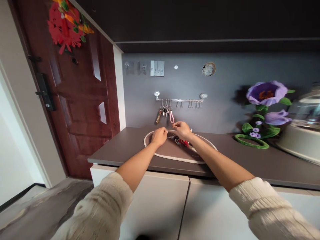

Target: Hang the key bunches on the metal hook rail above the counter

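Note:
Both my arms reach out over a dark oval tray with a white rim (175, 156) on the brown cabinet top. My left hand (159, 136) is closed in a pinch over the tray's far left part. My right hand (182, 129) is closed too, fingers pinched, just right of it. A thin pale strand (170, 130) runs between the two hands, and each hand grips an end of it. Small things with a red piece (183, 143) lie in the tray under my right wrist. A bunch of keys with a pink loop (165, 112) hangs from a hook rail (179, 99) on the wall behind.
A dark red door (75, 100) with a red ornament stands at the left. Purple fabric flowers (266, 110) with a green loop stand at the right, beside a blurred pot with a glass lid (303, 130). White cabinet doors (195, 210) are below the counter.

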`<state>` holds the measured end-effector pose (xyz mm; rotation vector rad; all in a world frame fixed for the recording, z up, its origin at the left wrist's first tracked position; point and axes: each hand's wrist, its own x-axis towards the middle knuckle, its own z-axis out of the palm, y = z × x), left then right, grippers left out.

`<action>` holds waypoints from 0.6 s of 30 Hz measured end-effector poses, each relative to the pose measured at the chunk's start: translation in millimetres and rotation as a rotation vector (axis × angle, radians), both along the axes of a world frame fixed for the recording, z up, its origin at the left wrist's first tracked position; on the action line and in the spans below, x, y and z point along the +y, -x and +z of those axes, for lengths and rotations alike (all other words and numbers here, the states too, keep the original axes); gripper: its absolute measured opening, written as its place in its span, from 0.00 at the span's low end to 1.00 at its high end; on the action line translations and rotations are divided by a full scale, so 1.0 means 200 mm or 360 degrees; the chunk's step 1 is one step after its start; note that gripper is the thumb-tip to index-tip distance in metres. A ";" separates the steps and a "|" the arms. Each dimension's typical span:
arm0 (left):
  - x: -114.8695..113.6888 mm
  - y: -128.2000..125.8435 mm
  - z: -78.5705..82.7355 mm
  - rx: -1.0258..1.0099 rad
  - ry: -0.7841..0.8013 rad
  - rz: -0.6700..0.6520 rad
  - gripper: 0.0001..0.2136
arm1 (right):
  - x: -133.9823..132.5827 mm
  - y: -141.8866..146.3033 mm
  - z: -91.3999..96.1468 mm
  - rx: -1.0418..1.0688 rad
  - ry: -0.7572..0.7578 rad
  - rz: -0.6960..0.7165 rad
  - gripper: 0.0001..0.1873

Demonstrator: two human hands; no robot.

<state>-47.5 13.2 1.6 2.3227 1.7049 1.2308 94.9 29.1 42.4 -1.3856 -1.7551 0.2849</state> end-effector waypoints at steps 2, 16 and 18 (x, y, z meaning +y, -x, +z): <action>0.01 0.00 0.00 0.0011 -0.0005 -0.0017 0.10 | -0.03 -0.02 -0.05 -0.0206 0.0022 -0.0037 0.08; 0.01 0.01 -0.01 0.0068 0.0021 -0.0068 0.09 | -0.03 -0.01 -0.13 -0.0961 0.0018 -0.0218 0.10; 0.01 0.01 0.00 0.0075 0.0019 -0.0076 0.09 | -0.03 -0.01 -0.13 -0.0952 -0.0010 -0.0224 0.08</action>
